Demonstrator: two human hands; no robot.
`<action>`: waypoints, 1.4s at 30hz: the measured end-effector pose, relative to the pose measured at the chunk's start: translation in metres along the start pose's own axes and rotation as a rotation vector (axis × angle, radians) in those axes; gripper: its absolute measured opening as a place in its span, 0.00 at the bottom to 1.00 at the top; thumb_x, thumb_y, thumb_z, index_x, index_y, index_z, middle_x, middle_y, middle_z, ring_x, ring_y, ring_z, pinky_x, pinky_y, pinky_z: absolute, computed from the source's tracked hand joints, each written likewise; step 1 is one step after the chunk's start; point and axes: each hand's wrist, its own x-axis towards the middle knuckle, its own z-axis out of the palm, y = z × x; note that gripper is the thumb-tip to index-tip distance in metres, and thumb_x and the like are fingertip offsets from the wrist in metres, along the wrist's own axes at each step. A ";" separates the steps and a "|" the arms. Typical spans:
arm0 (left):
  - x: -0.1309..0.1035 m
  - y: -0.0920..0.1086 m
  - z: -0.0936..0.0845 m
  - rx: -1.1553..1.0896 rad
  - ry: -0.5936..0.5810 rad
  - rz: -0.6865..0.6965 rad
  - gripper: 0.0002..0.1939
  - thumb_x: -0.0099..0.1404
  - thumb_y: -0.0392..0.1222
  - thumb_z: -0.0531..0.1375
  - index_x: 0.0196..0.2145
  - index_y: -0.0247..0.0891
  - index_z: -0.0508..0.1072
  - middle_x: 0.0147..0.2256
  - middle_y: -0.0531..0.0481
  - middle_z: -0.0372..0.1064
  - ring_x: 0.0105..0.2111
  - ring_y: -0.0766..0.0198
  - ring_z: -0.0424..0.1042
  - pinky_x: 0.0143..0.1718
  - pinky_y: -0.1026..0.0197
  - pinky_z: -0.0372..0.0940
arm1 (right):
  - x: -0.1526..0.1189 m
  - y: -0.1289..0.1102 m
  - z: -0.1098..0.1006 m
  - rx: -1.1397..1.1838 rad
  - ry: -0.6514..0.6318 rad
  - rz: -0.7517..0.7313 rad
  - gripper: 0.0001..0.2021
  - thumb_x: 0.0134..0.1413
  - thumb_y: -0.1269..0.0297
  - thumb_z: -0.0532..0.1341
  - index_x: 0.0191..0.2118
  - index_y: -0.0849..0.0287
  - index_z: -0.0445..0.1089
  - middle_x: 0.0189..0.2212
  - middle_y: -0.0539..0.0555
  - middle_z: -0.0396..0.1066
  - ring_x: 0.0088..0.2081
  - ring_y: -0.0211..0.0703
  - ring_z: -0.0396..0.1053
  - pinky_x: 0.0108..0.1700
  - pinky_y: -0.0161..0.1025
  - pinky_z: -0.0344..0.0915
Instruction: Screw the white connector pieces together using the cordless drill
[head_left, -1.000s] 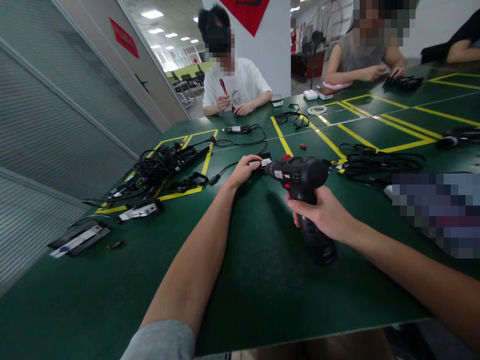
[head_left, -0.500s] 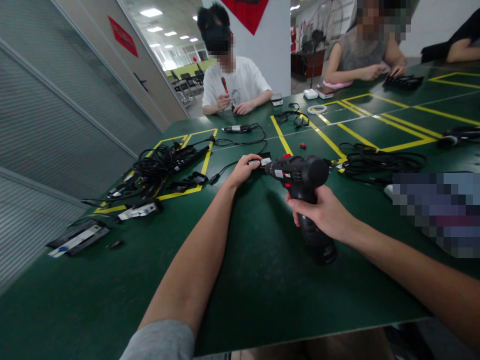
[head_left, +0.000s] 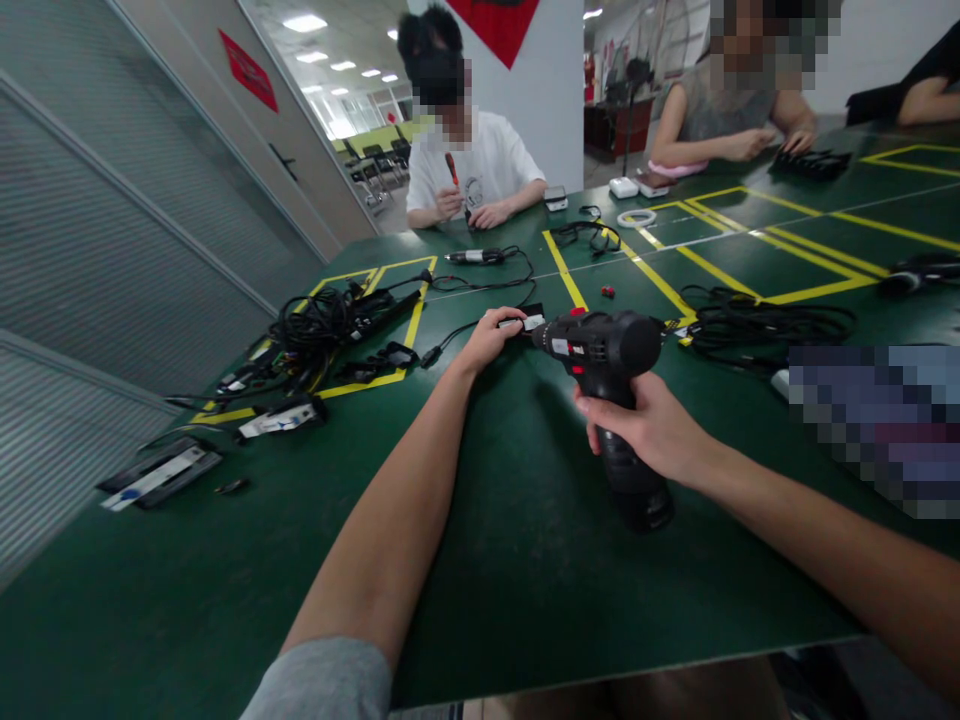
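Observation:
My right hand (head_left: 637,420) is wrapped round the handle of a black power drill (head_left: 604,345) with red details. The drill points left, its tip at a small black device (head_left: 532,318) with a white label. My left hand (head_left: 491,338) grips that device from its left side, on the green table (head_left: 525,560). A thin black cable (head_left: 450,340) with a plug at its end lies left of my left hand. The exact contact between drill tip and device is too small to tell.
A black cable pile (head_left: 322,325) and labelled black casings (head_left: 161,472) lie at left. More cables (head_left: 757,325) and a blurred-out object (head_left: 877,430) are at right. Across the table a person (head_left: 476,170) holds a red screwdriver (head_left: 451,168); another person (head_left: 731,110) sits further right.

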 end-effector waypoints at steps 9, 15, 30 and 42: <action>0.000 0.001 -0.001 -0.005 -0.006 -0.003 0.15 0.61 0.45 0.57 0.43 0.42 0.76 0.47 0.48 0.70 0.52 0.55 0.65 0.61 0.50 0.56 | 0.001 0.000 -0.001 -0.001 0.001 0.009 0.07 0.57 0.64 0.63 0.38 0.58 0.64 0.22 0.48 0.68 0.23 0.41 0.69 0.28 0.41 0.65; -0.001 0.003 -0.001 0.008 -0.010 -0.007 0.15 0.61 0.45 0.57 0.44 0.43 0.76 0.47 0.49 0.71 0.52 0.54 0.64 0.61 0.49 0.56 | 0.002 -0.003 0.001 -0.006 -0.005 0.018 0.07 0.57 0.63 0.63 0.37 0.58 0.64 0.21 0.48 0.68 0.23 0.41 0.68 0.28 0.42 0.65; 0.000 0.002 -0.001 -0.015 0.009 -0.016 0.14 0.60 0.45 0.58 0.43 0.42 0.76 0.46 0.49 0.71 0.52 0.56 0.66 0.61 0.51 0.56 | 0.001 -0.002 0.000 -0.022 -0.011 0.003 0.07 0.58 0.63 0.62 0.37 0.58 0.65 0.21 0.48 0.67 0.23 0.40 0.67 0.27 0.40 0.63; -0.001 0.004 -0.001 -0.002 0.007 -0.011 0.14 0.62 0.48 0.57 0.42 0.43 0.76 0.46 0.49 0.72 0.51 0.55 0.65 0.60 0.52 0.57 | 0.001 -0.001 0.000 -0.004 -0.009 -0.002 0.06 0.58 0.64 0.63 0.37 0.58 0.65 0.22 0.48 0.68 0.23 0.40 0.68 0.28 0.40 0.65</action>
